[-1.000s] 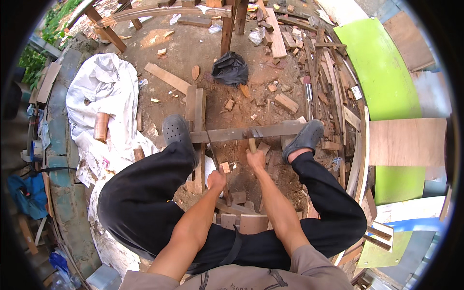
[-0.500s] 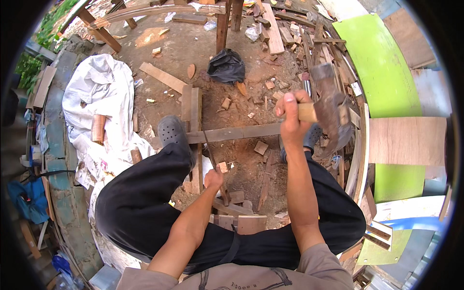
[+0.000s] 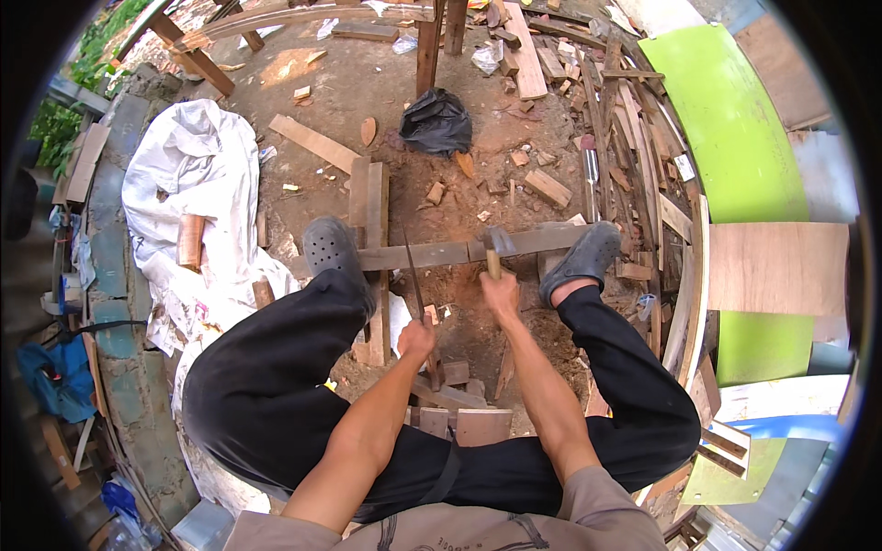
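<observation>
Hammer (image 3: 496,248) over plank (image 3: 436,254); offcuts (image 3: 548,190), black bag (image 3: 435,121) beyond

The brown shirt (image 3: 597,510) has dark marks (image 3: 530,530) and small letters (image 3: 457,543) on its front, but they are too tiny to read.

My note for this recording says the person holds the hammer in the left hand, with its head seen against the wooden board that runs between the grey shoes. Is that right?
Not quite: in the head view, the hammer is in the right hand, with its head seen against the wooden board that runs between the grey shoes.
</observation>
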`<act>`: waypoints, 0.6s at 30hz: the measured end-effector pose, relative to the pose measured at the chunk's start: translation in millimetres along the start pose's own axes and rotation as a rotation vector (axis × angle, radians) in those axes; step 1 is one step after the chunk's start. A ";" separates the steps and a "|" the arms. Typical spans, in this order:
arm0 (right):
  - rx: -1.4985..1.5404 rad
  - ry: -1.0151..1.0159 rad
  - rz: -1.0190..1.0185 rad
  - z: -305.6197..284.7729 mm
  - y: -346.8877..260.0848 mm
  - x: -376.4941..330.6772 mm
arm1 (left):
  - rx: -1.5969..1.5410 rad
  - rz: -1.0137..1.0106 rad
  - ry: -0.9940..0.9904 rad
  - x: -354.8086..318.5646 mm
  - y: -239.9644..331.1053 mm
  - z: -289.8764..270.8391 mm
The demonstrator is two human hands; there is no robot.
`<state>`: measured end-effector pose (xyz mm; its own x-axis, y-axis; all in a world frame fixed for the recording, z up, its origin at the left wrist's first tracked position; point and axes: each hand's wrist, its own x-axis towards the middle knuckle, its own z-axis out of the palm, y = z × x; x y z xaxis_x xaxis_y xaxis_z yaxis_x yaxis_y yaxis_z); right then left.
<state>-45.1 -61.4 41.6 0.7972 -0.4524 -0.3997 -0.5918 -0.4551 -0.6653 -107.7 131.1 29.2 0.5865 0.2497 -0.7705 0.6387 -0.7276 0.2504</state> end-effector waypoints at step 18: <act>-0.203 -0.206 0.120 6.8 60.7 8.7 | 0.138 0.057 -0.054 9.7 8.2 3.6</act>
<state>-73.2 -87.7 -6.6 0.7154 -0.3565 -0.6009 -0.6783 -0.5608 -0.4748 -98.5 125.3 21.7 0.5899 0.1730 -0.7887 0.5284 -0.8213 0.2150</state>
